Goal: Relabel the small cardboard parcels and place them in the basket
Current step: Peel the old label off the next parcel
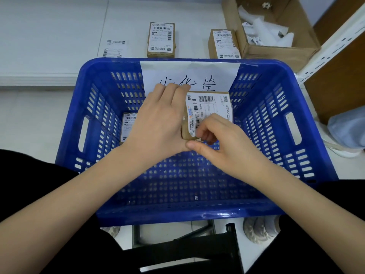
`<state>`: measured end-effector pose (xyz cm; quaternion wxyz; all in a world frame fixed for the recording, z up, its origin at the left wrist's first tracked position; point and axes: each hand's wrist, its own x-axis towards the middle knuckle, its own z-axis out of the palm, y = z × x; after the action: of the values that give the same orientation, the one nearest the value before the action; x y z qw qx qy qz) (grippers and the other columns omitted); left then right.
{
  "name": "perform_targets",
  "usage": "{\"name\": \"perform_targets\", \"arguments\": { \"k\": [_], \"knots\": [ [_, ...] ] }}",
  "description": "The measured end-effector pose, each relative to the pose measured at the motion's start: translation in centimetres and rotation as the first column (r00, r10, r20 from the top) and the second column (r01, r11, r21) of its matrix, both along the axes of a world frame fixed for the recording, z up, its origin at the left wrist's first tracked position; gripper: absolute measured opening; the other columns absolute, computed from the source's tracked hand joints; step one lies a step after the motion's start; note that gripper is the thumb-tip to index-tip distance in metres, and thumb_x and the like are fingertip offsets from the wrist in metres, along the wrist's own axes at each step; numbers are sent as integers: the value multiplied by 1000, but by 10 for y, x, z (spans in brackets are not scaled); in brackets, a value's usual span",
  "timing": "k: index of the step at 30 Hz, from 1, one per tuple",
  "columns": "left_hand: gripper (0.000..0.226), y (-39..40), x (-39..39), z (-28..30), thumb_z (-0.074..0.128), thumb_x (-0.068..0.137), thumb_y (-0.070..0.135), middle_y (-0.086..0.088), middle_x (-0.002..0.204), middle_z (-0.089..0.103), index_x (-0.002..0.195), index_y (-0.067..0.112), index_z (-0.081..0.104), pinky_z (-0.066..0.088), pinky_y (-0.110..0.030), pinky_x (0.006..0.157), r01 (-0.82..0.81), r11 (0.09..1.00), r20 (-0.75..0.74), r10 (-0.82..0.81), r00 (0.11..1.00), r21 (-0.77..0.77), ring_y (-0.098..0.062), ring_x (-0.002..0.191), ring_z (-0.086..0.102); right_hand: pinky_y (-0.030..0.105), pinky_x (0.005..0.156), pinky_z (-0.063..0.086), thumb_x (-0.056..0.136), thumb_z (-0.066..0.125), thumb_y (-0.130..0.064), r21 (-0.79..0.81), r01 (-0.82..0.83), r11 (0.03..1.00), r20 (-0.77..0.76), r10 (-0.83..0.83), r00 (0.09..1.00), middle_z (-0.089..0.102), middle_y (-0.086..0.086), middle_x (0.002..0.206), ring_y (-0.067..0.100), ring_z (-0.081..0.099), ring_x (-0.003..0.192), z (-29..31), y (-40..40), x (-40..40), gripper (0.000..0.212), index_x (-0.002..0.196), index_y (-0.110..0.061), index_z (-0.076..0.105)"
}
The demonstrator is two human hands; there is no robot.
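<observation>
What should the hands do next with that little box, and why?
Probably smooth the label's near corner flat. The left hand holds the parcel above the blue basket, while the right hand pinches the label at its lower edge, so the sticking seems unfinished.

white table top (49, 26) at 11 o'clock | open cardboard box of white scraps (276, 30) at 1 o'clock | white perforated shelf upright (333, 42), brown panel (339, 80) at 2 o'clock | pale floor (29, 119) at 9 o'clock

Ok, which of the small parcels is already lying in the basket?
The parcel by the blue basket's left wall, partly behind the left hand; others are held or outside.
</observation>
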<state>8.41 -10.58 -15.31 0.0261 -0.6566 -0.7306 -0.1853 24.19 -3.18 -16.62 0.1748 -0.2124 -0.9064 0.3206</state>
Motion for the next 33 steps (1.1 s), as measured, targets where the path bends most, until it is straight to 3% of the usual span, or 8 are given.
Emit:
{"name": "perform_targets", "arguments": {
  "k": [3,9,17,20,24,26,29,33],
  "knots": [
    [96,-2,3,1,68,51,48,-21,108,60,126,-10,50,50,-48,80,-13,1000,20,13,1000,-14,-39,93,56,21,62,41,87,47,-49,-4,-21,1000,2,21,1000,46,-14,76,5,44,70,3,3,0,34,81,-16,53],
    [88,-1,10,-5,68,49,38,-20,105,61,122,-9,52,52,-47,76,4,999,7,-4,1000,-34,-38,89,56,25,50,31,92,39,-24,447,-182,876,107,150,983,55,4,66,22,51,57,2,2,-2,27,76,-7,51],
    [81,-4,14,-6,61,55,46,-14,103,59,117,-5,53,41,-32,75,30,1000,186,-29,982,-3,-30,89,53,27,48,29,90,36,-23,301,-183,936,73,169,983,44,1,59,17,37,49,10,8,7,18,73,-16,34],
    [85,-5,13,-1,54,52,48,-9,103,56,121,0,51,35,-24,72,37,999,261,-35,965,-2,-21,91,47,32,48,35,89,33,-29,210,-105,972,72,92,993,51,4,62,23,45,52,17,10,10,33,72,-5,47],
    [81,-3,12,-1,63,52,44,-11,101,57,118,-2,52,34,-24,72,41,999,228,-41,973,4,-21,90,46,34,56,36,90,20,-52,72,-109,991,194,93,977,50,-3,68,15,45,60,21,7,11,45,76,-15,43],
    [86,-3,13,-1,68,50,44,-11,105,57,121,-1,52,33,-24,74,40,999,210,-33,977,-26,-25,93,49,32,53,35,88,24,-61,143,-103,984,216,71,974,50,-4,64,14,45,56,20,6,8,49,72,-18,40],
    [82,-3,16,-1,55,54,47,-12,104,58,119,-3,53,35,-26,75,52,998,187,-43,981,-38,-27,90,51,25,44,30,91,37,-48,422,-69,904,133,14,991,48,1,54,20,42,46,12,8,3,41,66,-16,40],
    [72,-3,19,-3,54,55,39,-11,97,58,112,-3,55,26,-19,68,64,998,213,-59,975,-15,-16,86,41,30,42,35,95,36,-28,370,-105,923,65,87,994,50,6,56,27,47,47,3,10,6,34,69,-9,49]
  ]
}}
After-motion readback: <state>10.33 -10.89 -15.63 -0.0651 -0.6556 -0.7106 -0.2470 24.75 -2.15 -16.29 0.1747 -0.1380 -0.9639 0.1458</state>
